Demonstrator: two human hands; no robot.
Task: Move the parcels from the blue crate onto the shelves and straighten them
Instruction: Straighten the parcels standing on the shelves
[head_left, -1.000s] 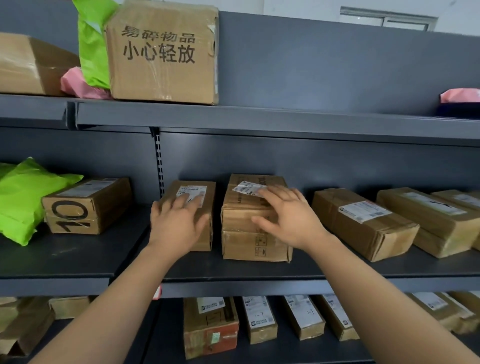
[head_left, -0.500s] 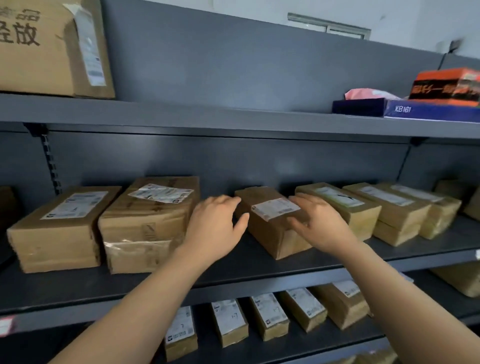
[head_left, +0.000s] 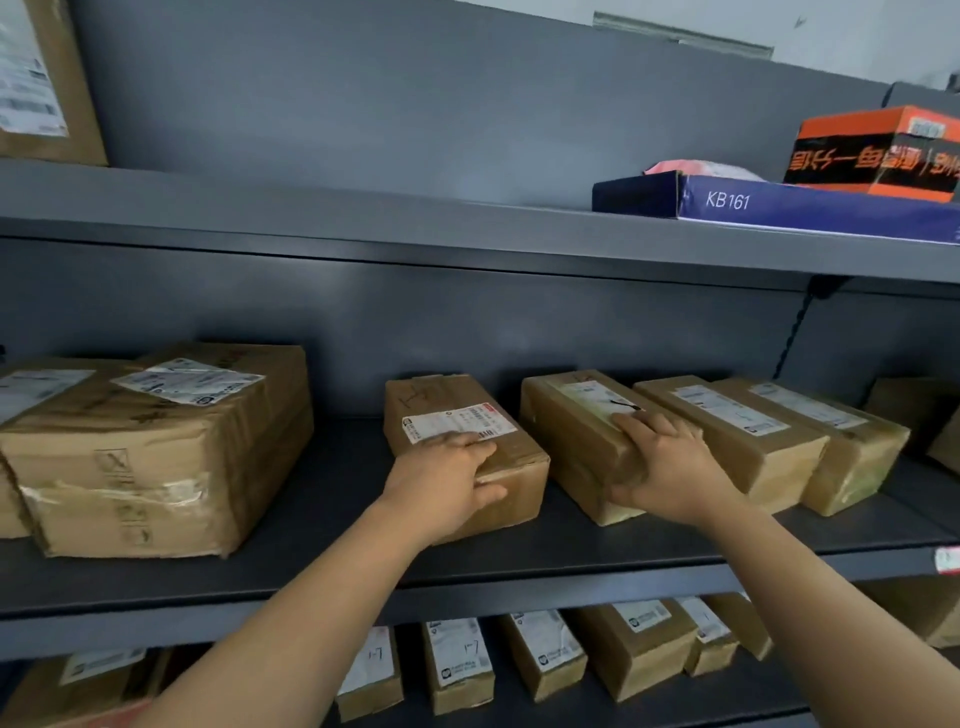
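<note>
A person straightens parcels on the grey middle shelf (head_left: 311, 545), both bare arms reaching in from below. Well to the left of the left hand (head_left: 447, 483) sits a big box (head_left: 156, 457) with crumpled tape on its front and a white label on top, and another box edges in at the frame's left border behind it. The left hand grips the near left corner of a small parcel (head_left: 441, 400): its fingers lie across the top at the edge of the white label and the thumb presses the front face. That parcel lies flat on the shelf, skewed so its far end points left. Just beside it, with a narrow gap between, the right hand (head_left: 670, 467) clasps the near end of a long parcel (head_left: 576, 415), fingers curled over the top and thumb on the end face. To the right of that hand, a second long parcel (head_left: 727, 421) touches the held one side by side, and a third (head_left: 831, 431) lies against that, all skewed the same way. Above and to the right of both hands, on the top shelf (head_left: 363, 218), a blue box (head_left: 779, 202) marked KB161 carries an orange box (head_left: 872, 150). Below the hands, a row of small labelled parcels (head_left: 457, 660) lines the lower shelf
</note>
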